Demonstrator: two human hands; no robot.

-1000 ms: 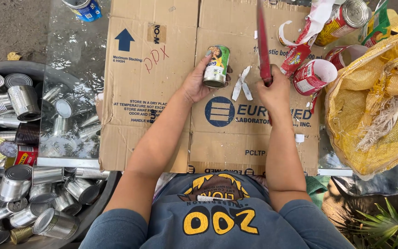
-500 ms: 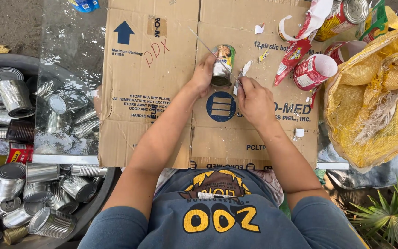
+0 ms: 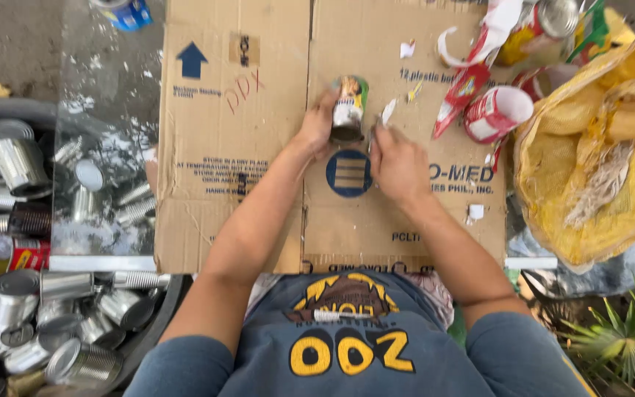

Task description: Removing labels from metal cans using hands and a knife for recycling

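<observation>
Cardboard [image 3: 259, 184]: two flattened brown boxes fill the middle of the frame, side by side, serving as the work surface under both hands.
Yellow sack [image 3: 597, 154]: crumpled at the right edge, mouth open toward the cardboard; well apart from the hands.
Tub of cans [image 3: 31, 323]: dark round tub at lower left, heaped with bare silver cans, labels already off.
Clear sheet [image 3: 104, 147]: glossy panel left of the cardboard, lying over more bare cans.
Peeled labels [image 3: 490, 110]: red and white curls at upper right, between the cardboard and the sack.
Left hand [image 3: 320, 126]: upper centre, wrapped around the side of the can, holding it just off the cardboard.
Right hand [image 3: 398, 163]: just right of the can, fingers pinched close at its edge; it seems to pick at the label or grip something thin, but I cannot tell which.
Can [image 3: 349, 110]: upper centre, held tilted, still wearing a green and yellow label.
Paper scraps [image 3: 407, 49]: small white bits scattered above and right of the can.
Risk: the can's cut rim may nick the right fingertips working so close to it; a hard tug could probably twist the can out of the one-handed hold, or tear the label into scraps rather than one strip.
</observation>
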